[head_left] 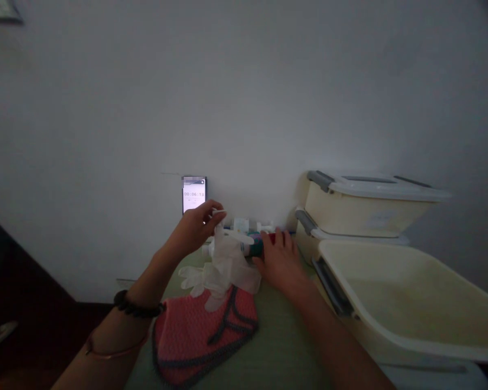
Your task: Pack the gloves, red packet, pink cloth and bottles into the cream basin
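Observation:
My left hand (201, 222) is closed in a pinch on the edge of a thin white disposable glove (228, 252), which hangs down from the fingertips. More white gloves (195, 277) lie bunched below, partly over a folded pink knitted cloth (195, 330) with dark grey trim. Behind the raised glove a bottle (255, 245) with a teal and red label lies on its side. My right hand (280, 260) is wrapped over the bottle's right end, fingers on the far side and thumb nearer me. The glove hides much of the bottle's middle.
A phone (194, 195) showing a timer leans upright against the wall. Small white packages (242, 225) lie behind the bottle. On the right, lidded cream storage boxes (361, 214) are stacked beside an uncovered cream bin (410, 292). Under everything is a green tabletop (287, 346).

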The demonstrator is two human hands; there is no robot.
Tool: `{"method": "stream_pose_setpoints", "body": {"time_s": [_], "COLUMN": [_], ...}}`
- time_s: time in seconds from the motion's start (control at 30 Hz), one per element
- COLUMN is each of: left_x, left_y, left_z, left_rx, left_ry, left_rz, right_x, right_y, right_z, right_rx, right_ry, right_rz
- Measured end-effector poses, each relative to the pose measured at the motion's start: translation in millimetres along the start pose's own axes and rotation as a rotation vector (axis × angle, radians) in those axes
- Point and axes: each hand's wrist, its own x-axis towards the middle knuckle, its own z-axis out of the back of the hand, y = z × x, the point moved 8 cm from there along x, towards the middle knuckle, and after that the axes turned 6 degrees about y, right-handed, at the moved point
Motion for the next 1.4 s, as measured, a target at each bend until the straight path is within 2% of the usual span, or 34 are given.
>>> {"method": "stream_pose_setpoints", "body": {"time_s": [0.1,0.27,0.33,0.5,0.6,0.77,0.87,0.97,1.07,1.13,1.2,1.33,1.4], "left_x": [0,2,2,-12,-20,-21,-20,-18,-18,-19,-19,-16,-16], "left_y": [-3,3,7,4,-8,-22,-31,-33,-33,-29,-23,-16,-18], "left_z": [3.3,-3.3,-14.6,-52.9,-60.7,-59.5,-58.4,-56.9,-55.8,-56.2,-55.8,-58.0,-64.3], "left_rx": [0.124,0.188,0.197,0.162,0.071,-0.164,-0.349,-0.517,-0.747,-0.896,-0.989,-1.048,-1.084], "left_ry": [-0.026,0.016,0.115,0.489,0.585,0.599,0.565,0.502,0.482,0.484,0.457,0.398,0.42], "left_rz": [-0.013,-0.009,-0.033,-0.169,-0.228,-0.226,-0.239,-0.153,-0.057,0.024,0.094,0.156,0.178], "right_x": [0,-1,-1,-2,-4,-10,-16,-20,-22,-21,-20,-23,-26], "right_y": [-12,-7,-4,2,6,10,12,15,19,21,22,27,30], "right_z": [-5,1,6,21,36,58,65,68,71,73,73,64,59], "right_rx": [-0.057,-0.064,-0.058,-0.035,0.048,0.364,0.612,0.823,0.892,0.89,0.845,0.628,0.512], "right_ry": [0.019,0.013,-0.007,-0.085,-0.18,-0.338,-0.407,-0.439,-0.465,-0.434,-0.344,-0.099,-0.062], "right_rz": [-0.112,-0.09,-0.067,-0.024,0.022,0.108,0.156,0.197,0.255,0.297,0.336,0.418,0.454]}}
